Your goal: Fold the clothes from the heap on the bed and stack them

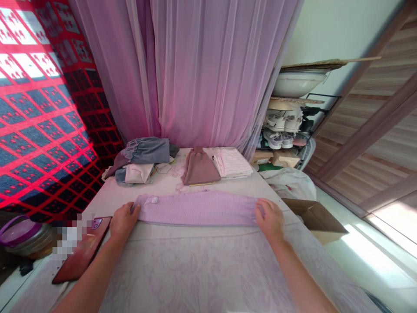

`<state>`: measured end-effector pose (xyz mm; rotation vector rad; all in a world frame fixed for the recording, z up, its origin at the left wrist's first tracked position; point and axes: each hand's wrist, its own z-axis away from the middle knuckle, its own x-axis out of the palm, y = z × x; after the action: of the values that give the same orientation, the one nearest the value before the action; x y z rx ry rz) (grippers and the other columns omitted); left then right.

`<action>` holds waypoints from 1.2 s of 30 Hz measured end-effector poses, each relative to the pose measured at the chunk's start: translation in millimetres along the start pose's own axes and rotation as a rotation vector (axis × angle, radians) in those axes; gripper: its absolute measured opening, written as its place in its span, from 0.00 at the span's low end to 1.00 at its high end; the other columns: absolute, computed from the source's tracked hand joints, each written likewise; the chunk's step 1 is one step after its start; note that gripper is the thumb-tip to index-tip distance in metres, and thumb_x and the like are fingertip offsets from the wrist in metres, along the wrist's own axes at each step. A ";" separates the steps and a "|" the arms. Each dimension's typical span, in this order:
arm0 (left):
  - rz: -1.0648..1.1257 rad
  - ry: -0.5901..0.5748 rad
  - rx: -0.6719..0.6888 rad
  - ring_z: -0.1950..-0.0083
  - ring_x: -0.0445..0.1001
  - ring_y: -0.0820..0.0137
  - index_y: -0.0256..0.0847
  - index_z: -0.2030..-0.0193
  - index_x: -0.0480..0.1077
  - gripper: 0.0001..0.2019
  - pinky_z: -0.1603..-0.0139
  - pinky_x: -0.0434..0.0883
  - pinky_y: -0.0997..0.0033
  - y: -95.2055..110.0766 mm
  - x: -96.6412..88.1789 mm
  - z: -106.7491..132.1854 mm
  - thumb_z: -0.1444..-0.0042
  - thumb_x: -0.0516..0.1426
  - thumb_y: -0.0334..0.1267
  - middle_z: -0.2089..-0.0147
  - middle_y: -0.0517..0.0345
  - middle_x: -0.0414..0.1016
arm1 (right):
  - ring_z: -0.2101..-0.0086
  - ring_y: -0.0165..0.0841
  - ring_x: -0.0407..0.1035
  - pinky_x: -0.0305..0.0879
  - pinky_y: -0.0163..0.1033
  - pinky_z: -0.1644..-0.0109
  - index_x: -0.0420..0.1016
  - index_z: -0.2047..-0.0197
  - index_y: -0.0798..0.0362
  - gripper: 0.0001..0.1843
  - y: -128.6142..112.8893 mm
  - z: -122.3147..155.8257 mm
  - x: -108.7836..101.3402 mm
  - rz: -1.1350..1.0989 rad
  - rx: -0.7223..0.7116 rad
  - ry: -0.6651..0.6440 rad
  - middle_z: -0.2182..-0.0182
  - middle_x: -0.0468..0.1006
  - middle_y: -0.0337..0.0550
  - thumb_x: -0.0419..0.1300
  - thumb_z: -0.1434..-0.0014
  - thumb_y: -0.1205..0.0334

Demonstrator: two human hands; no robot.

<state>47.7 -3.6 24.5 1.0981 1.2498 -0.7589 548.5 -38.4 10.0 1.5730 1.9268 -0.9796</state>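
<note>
1. Your left forearm (pixel 94 269) and right forearm (pixel 293 274) enter from the bottom of the view and extend over a pale floral bed cover (pixel 195 271).
2. Item under inspection: a lilac ribbed knit garment (pixel 195 209), laid flat across the bed in a long band, just ahead of your forearms. A small white label (pixel 154 200) shows near its left end.
3. Your left hand (pixel 124 221) sits on the garment's left end, fingers pressed together and curled over the edge. You cannot be confirmed as pinching: the thumb's position is not visible.
4. Your right hand (pixel 269 221) sits on the right end, fingers together and curved over the fabric. Whether it pinches cannot be told from this view.
5. Just beyond the garment, you have a mauve knit piece (pixel 199 167) and a folded stack of pale striped cloth (pixel 231 163), touching each other. To their left lies a heap of grey and white clothing (pixel 146 151).
6. Beside your left hand, a smartphone in a dark red case (pixel 83 248) lies at the bed's edge.
7. Off the bed's right side, you have an open cardboard box (pixel 312 219) and a white plastic sack (pixel 289 183). Behind them stands a rack of shoes (pixel 280 130).
8. Sheer pink curtains (pixel 195 65) hang behind the bed, with a red patterned curtain (pixel 42 121) to their left.
</note>
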 end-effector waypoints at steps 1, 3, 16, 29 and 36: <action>0.001 0.010 -0.018 0.48 0.73 0.54 0.38 0.47 0.70 0.25 0.57 0.68 0.63 0.6 1.5 1.5 0.39 0.43 0.51 0.48 0.43 0.75 | 0.58 0.38 0.70 0.62 0.42 0.52 0.76 0.57 0.52 0.14 -13.0 -13.5 2.5 -0.027 -0.013 -0.090 0.59 0.78 0.47 0.50 0.41 0.62; 0.000 0.028 -0.037 0.48 0.73 0.53 0.39 0.47 0.70 0.25 0.58 0.68 0.63 1.8 3.2 4.0 0.38 0.43 0.51 0.49 0.44 0.76 | 0.56 0.37 0.70 0.62 0.41 0.50 0.74 0.50 0.50 0.18 -44.2 -42.1 11.0 -0.064 -0.042 -0.310 0.57 0.79 0.45 0.49 0.41 0.65; 0.003 0.054 -0.052 0.52 0.75 0.54 0.42 0.47 0.71 0.23 0.62 0.67 0.63 2.8 6.1 2.2 0.37 0.44 0.51 0.50 0.46 0.77 | 0.56 0.37 0.72 0.60 0.38 0.53 0.79 0.55 0.44 0.21 -146.1 -132.8 71.9 0.046 -0.386 -1.111 0.58 0.81 0.38 0.56 0.52 0.69; -0.002 0.069 -0.014 0.52 0.74 0.59 0.43 0.49 0.72 0.20 0.61 0.65 0.66 -3.0 14.4 0.5 0.38 0.48 0.50 0.48 0.51 0.77 | 0.69 0.33 0.67 0.56 0.44 0.49 0.74 0.73 0.50 0.05 -152.2 -143.6 65.5 0.165 -0.739 -1.292 0.77 0.72 0.34 0.61 0.57 0.62; -0.011 0.094 -0.003 0.53 0.73 0.59 0.44 0.50 0.72 0.19 0.61 0.64 0.66 -4.8 18.3 0.2 0.38 0.48 0.50 0.50 0.52 0.77 | 0.59 0.41 0.69 0.43 0.53 0.37 0.71 0.84 0.47 0.10 -157.8 -144.1 80.8 0.262 -0.684 -1.133 0.80 0.74 0.37 0.70 0.68 0.63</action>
<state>47.1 -3.3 5.7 1.1363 1.3361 -0.7207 388.5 109.0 79.6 0.5887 1.0167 -0.7114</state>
